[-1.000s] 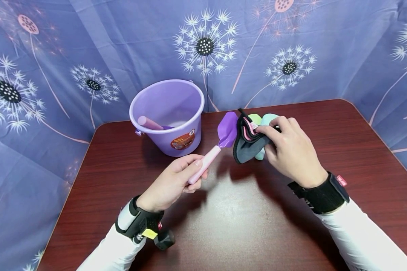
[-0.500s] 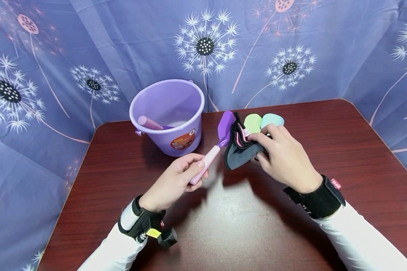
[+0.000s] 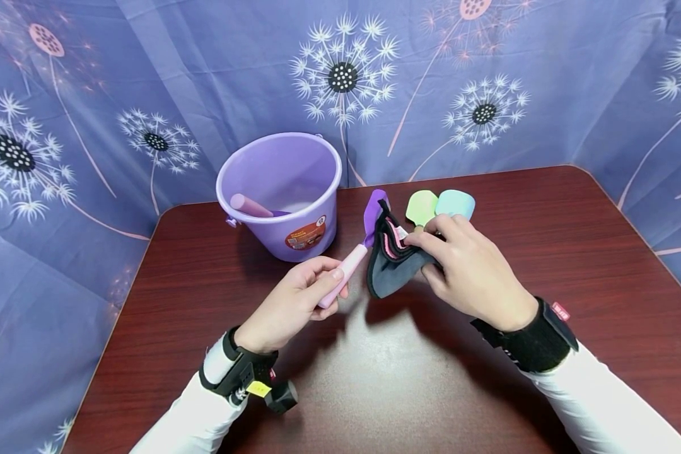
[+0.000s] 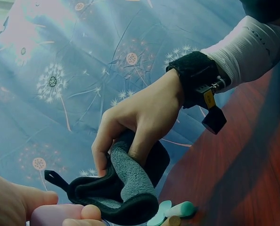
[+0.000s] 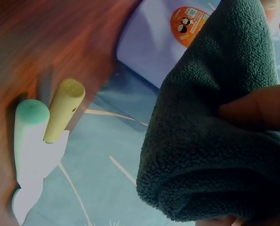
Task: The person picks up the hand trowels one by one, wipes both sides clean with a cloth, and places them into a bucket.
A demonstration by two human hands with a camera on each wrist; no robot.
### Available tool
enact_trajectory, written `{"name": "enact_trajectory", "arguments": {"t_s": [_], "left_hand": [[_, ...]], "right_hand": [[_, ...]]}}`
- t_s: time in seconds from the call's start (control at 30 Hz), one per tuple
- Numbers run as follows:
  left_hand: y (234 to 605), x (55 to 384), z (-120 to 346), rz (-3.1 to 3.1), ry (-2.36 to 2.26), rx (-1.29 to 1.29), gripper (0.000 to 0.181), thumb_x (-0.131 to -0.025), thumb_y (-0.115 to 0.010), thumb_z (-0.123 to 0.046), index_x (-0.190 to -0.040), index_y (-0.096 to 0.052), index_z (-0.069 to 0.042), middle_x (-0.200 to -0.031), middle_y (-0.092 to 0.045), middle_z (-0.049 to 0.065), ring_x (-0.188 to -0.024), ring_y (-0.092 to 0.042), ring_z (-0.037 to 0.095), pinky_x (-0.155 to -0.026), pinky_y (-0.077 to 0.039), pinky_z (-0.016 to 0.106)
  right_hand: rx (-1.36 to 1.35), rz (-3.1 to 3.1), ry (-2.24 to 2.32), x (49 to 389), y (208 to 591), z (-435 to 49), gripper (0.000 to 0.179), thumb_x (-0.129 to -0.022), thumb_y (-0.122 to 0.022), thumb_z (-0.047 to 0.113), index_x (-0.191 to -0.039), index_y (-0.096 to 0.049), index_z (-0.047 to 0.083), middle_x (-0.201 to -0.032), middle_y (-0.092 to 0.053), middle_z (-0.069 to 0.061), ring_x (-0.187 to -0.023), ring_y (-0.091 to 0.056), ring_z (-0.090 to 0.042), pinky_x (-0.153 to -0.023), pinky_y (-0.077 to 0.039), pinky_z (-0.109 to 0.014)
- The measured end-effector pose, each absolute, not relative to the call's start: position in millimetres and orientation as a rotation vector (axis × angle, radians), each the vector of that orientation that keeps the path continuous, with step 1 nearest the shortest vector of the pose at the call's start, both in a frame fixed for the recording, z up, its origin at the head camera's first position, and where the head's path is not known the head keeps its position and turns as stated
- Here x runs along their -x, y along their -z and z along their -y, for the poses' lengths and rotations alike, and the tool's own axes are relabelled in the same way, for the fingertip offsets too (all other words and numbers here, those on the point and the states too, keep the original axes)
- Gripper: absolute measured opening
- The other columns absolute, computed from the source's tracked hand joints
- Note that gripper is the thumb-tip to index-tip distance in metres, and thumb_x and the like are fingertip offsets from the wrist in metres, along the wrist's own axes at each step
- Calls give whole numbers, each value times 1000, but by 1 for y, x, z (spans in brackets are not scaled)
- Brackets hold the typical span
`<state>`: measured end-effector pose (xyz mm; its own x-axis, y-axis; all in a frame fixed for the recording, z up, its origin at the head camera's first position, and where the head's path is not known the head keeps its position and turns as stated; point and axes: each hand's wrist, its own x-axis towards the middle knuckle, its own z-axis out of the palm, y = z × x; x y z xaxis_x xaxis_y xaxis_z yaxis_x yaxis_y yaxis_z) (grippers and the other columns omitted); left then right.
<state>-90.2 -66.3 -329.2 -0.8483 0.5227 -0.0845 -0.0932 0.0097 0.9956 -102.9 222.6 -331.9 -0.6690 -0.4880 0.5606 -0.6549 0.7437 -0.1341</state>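
Left hand (image 3: 295,299) grips purple shovel (image 3: 356,257), right hand (image 3: 477,271) pinches folded gray cloth (image 3: 396,272); purple bucket (image 3: 273,232) holds pink-handled tool (image 3: 252,206).

We've shifted our right hand (image 3: 477,274) left and slightly nearer us, folded grey cloth (image 3: 396,271) with it. In head view, cloth now overlaps the purple blade (image 3: 372,213) of the pink-handled shovel (image 3: 354,260); lime-green tool head (image 3: 422,205) and light-blue tool head (image 3: 455,203) more exposed.

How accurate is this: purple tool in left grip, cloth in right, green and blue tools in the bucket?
One slip: the head view shows the green tool and blue tool on the table, not in the bucket. Purple tool and cloth are correct.
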Motion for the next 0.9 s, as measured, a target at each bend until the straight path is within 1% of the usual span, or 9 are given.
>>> {"name": "enact_trajectory", "arguments": {"t_s": [0.2, 0.37, 0.5, 0.57, 0.63, 0.73, 0.8, 0.9], "left_hand": [[329, 90, 67, -1844, -1901, -442, 26, -105, -52, -17, -119, -53, 4, -89, -54, 20, -55, -39, 13, -49, -25, 22], [329, 91, 67, -1835, -1906, -432, 24, -104, -52, -16, -118, -53, 3, -90, -53, 22, -56, -39, 13, -49, -25, 21], [329, 91, 67, -1855, -1903, -430, 24, -104, -53, -15, -119, -53, 4, -87, -54, 19, -56, -39, 12, -49, -26, 21], [329, 92, 67, -1873, -1896, -437, 27, -103, -55, -16, -120, -53, 5, -85, -55, 15, -56, -39, 13, -50, -27, 22], [329, 92, 67, -1898, -1884, -442, 26, -102, -56, -17, -119, -54, 3, -84, -55, 12, -57, -39, 13, -50, -28, 22], [329, 92, 68, -1948, -1855, -450, 25, -102, -58, -20, -117, -56, 0, -83, -55, 12, -58, -40, 15, -51, -30, 23], [329, 91, 68, -1983, -1832, -448, 23, -101, -59, -20, -117, -57, -3, -82, -54, 13, -58, -41, 16, -53, -32, 24], [329, 91, 68, -2030, -1797, -454, 24, -101, -60, -21, -117, -58, -4, -81, -52, 14, -59, -41, 16, -54, -35, 24]], "right_hand": [[-905, 2433, -435, 102, 330, -221, 41, -76, -54, 6, -114, -71, 13, -102, -55, -5, -85, -46, -23, -70, -38, -34], [-939, 2422, -380, 103, 328, -221, 43, -76, -54, 6, -115, -70, 14, -105, -56, -7, -83, -43, -24, -67, -35, -34], [-953, 2387, -337, 103, 326, -222, 42, -77, -54, 6, -115, -70, 14, -105, -57, -9, -85, -45, -28, -67, -37, -38], [-958, 2353, -327, 104, 324, -223, 40, -78, -53, 5, -114, -70, 14, -104, -57, -11, -87, -46, -30, -68, -38, -42], [-956, 2318, -316, 104, 323, -223, 39, -80, -53, 5, -113, -70, 14, -104, -58, -12, -89, -48, -33, -68, -39, -45], [-945, 2285, -291, 104, 321, -223, 36, -82, -53, 6, -113, -70, 14, -106, -59, -13, -93, -50, -35, -69, -40, -48], [-937, 2271, -273, 103, 320, -222, 34, -83, -57, 7, -113, -71, 15, -107, -59, -13, -96, -51, -36, -68, -39, -49], [-926, 2241, -255, 103, 318, -222, 32, -84, -60, 7, -112, -71, 15, -107, -60, -13, -98, -52, -37, -65, -38, -50]]}}
